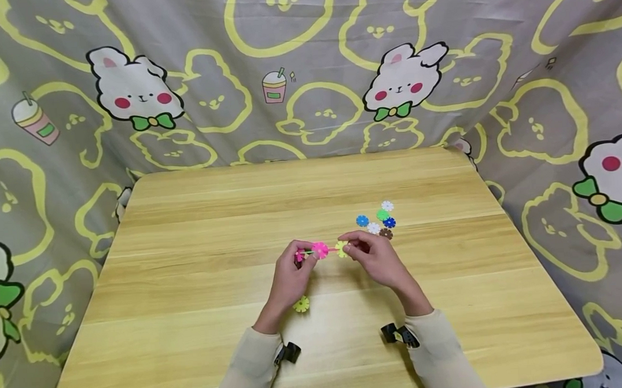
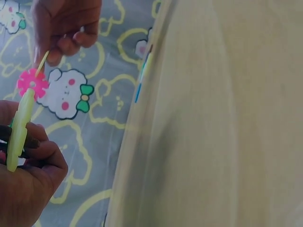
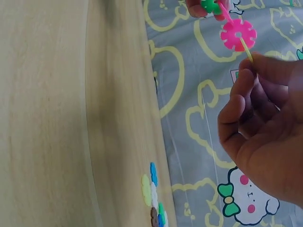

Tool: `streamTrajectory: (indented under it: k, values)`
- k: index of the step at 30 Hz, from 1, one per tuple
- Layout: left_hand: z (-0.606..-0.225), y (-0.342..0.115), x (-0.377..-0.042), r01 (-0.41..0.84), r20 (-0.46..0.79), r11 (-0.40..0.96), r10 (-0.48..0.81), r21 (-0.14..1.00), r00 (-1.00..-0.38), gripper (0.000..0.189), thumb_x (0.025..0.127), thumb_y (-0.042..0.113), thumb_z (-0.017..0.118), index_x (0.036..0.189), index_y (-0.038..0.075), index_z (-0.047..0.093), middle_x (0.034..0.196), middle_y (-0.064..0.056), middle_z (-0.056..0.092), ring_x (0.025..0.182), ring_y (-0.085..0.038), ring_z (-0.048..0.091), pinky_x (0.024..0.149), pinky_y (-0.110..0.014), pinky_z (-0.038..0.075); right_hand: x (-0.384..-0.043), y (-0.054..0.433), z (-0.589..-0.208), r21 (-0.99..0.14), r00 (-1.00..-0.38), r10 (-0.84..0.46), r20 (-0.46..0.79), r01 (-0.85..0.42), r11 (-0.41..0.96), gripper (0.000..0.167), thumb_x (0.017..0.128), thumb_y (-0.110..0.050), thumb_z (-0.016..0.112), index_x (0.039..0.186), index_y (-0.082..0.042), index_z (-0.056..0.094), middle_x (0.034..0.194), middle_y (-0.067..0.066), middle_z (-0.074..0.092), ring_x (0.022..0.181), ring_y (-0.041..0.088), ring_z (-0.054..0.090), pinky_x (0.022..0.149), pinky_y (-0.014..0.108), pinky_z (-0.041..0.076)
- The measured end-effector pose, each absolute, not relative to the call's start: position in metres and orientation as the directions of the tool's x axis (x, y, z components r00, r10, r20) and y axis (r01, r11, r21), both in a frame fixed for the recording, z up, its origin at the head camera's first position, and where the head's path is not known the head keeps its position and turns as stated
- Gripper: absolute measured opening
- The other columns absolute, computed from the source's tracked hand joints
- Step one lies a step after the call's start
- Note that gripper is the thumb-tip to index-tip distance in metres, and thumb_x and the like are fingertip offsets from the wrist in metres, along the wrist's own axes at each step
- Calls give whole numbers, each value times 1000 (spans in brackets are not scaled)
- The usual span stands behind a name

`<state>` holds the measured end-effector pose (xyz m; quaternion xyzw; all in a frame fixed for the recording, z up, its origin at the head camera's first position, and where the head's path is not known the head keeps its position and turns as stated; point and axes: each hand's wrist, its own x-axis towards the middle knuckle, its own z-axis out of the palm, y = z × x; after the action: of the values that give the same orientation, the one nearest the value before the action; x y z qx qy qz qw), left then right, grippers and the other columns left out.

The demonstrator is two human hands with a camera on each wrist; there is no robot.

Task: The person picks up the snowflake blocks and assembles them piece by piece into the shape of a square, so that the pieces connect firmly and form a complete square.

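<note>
Between both hands stretches a chain of notched plastic flower discs joined at their slots. My left hand [image 1: 289, 276] grips its left part, where a pink disc [image 1: 320, 250] shows beside the thumb. With thumb and fingertips, my right hand [image 1: 380, 260] pinches a yellow disc [image 1: 341, 249] at the chain's right end. The right wrist view has this yellow disc edge-on at a pink disc [image 3: 238, 35], with a green disc [image 3: 210, 5] by the left hand. A yellow-green disc [image 2: 20, 132] stands in front of the left palm in the left wrist view; fingers partly hide the chain.
Loose discs, among them a blue disc [image 1: 362, 220], a green disc [image 1: 382, 214] and a brown disc [image 1: 386, 233], lie on the wooden table [image 1: 213, 221] beyond the right hand. A patterned curtain [image 1: 307, 113] stands behind the table and along its sides.
</note>
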<state>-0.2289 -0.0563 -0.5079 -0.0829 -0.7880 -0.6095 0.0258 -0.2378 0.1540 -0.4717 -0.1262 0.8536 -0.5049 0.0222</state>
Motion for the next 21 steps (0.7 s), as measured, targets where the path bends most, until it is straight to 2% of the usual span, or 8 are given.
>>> streamTrajectory:
  k: [3,10,16,21]
  values:
    - [-505,-53,-228,146,127,250,90,957,-988,15,94,19,63,108,12,64,72,-1,42,59,-10,37,53,-19,30,-237,152,-472,-859,-971,-208,121,-208,468,19,93,-14,64,111,-10,70,77,13,63,60,12,50,51,22,40]
    - [-474,-47,-218,130,114,260,78,957,-990,16,94,9,61,108,1,62,75,-5,43,62,-12,38,55,-18,31,-235,147,-474,-852,-979,-132,156,-201,484,18,91,-9,66,108,-8,72,78,16,66,66,28,59,50,22,42]
    - [-465,-45,-214,116,102,254,68,960,-992,15,94,9,61,107,1,63,75,-5,44,62,-9,38,55,-19,33,-235,145,-475,-842,-983,-96,158,-185,507,18,91,-9,66,108,-8,72,79,16,66,65,22,57,52,22,43]
    - [-468,-44,-216,110,100,244,53,964,-994,15,94,9,61,107,2,62,74,-3,43,60,-8,37,54,-18,31,-235,142,-475,-858,-986,-74,147,-165,486,18,91,-8,66,107,-8,72,79,17,67,69,33,60,53,22,44]
